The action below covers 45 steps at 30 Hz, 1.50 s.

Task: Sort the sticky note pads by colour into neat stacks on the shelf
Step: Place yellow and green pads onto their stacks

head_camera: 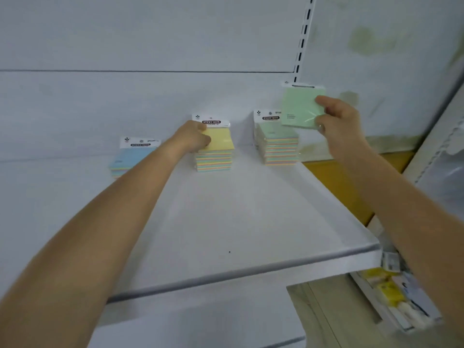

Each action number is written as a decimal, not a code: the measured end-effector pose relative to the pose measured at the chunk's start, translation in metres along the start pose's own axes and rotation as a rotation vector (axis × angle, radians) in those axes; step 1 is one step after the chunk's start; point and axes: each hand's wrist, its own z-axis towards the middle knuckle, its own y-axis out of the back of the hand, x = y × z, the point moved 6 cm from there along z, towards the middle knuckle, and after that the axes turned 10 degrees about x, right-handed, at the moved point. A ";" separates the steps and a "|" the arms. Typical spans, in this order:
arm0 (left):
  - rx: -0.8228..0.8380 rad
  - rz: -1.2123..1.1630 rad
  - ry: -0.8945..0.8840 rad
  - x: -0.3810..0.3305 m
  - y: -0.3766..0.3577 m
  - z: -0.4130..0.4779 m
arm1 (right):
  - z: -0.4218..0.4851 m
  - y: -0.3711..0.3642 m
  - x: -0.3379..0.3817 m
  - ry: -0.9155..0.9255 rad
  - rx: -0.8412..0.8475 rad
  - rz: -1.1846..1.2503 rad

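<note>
Right hand [334,119] pinches a green pad [300,106] by its right edge, thumb on front, fingers behind, held in the air at approx 1 o'clock from the green stack [277,141] on the shelf [226,222]. Left hand [194,136] lies closed over the top pad of the yellow stack [216,151], fingers curled at its left edge. Blue stack [130,156] sits at 9 o'clock, well apart. Pads look light, stiff as a block, but film-wrapped, so prob. slippery; best held across two opposite edges, not by the thin card header.
</note>
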 end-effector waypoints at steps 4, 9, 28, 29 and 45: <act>-0.089 0.321 0.085 0.000 0.000 -0.009 | 0.018 0.003 -0.004 -0.043 0.061 0.048; -0.262 0.508 -0.324 -0.038 -0.026 -0.055 | 0.028 -0.014 -0.009 -0.089 0.131 -0.015; 0.311 0.545 -0.262 -0.010 -0.096 -0.108 | 0.016 -0.049 -0.021 -0.066 0.218 -0.876; 0.312 0.539 -0.261 -0.011 -0.096 -0.108 | 0.015 -0.052 -0.020 -0.022 0.245 -0.874; 0.205 0.612 -0.224 -0.002 -0.077 -0.104 | -0.012 -0.076 -0.017 0.431 0.282 -1.078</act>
